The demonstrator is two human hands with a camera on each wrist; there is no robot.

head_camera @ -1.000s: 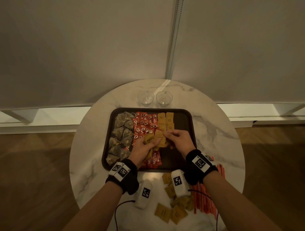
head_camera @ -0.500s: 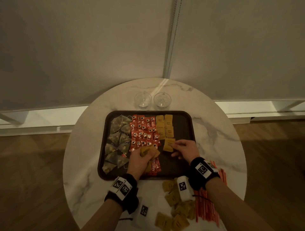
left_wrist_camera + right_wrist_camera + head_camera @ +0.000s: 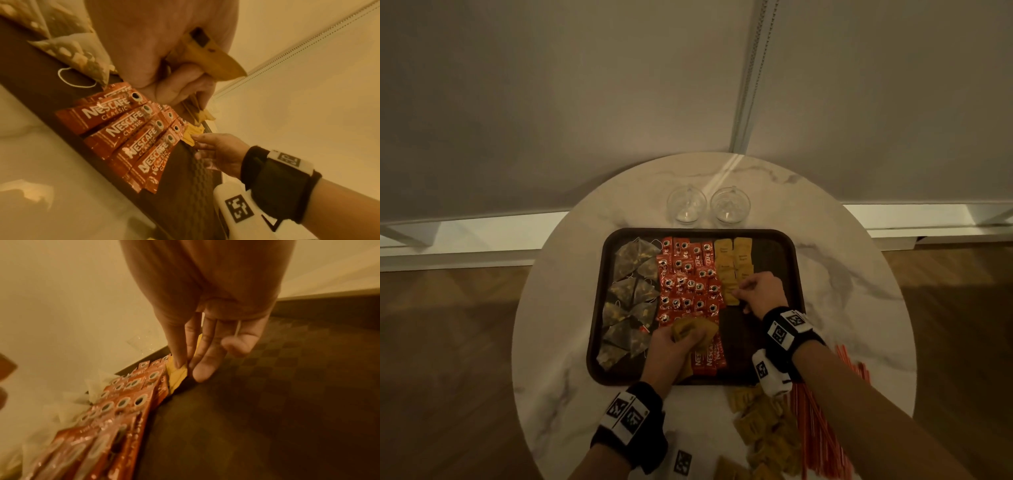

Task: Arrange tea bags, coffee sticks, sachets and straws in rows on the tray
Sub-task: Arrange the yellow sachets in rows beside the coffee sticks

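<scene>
Tan sachets, loose heap (image 3: 763, 425): lie on the table (image 3: 558, 342) behind the right wrist, off the tray; orientation mixed. Orange straws (image 3: 822, 431) lie beside them, outboard of the right forearm, long axis running away from the person, not yet on the tray.

Left hand (image 3: 671, 349): fingers curled round a wad of sachets (image 3: 693, 329), corners sticking out past the knuckles; the hand hangs over the near end of the coffee sticks (image 3: 709, 356). Judged a supply hand, feeding the other.

Coffee sticks: red, under and beyond the left hand, several ranks overlapped; long axis near-to-far, printed cup ends pointing away.

Right hand (image 3: 760, 291): thumb and fingertips (image 3: 180, 363) pinch the edge of one sachet (image 3: 176, 378), set down just beside the coffee sticks on the thumb side. This sachet lies flat or nearly so, long axis near-to-far, matching those beyond it.

Sachet column (image 3: 732, 260): two abreast, beyond the right fingertips, reaching the far rim of the tray (image 3: 796, 274).

Tea bags (image 3: 631, 298): pyramid form, left of the left hand, in a column.

Step in hand: extending the sachet row nearward. Next move, as judged: release, take another from the left hand, lay it just nearer, same alignment. Bare tray lies right of the right hand, likely for the straws.
</scene>
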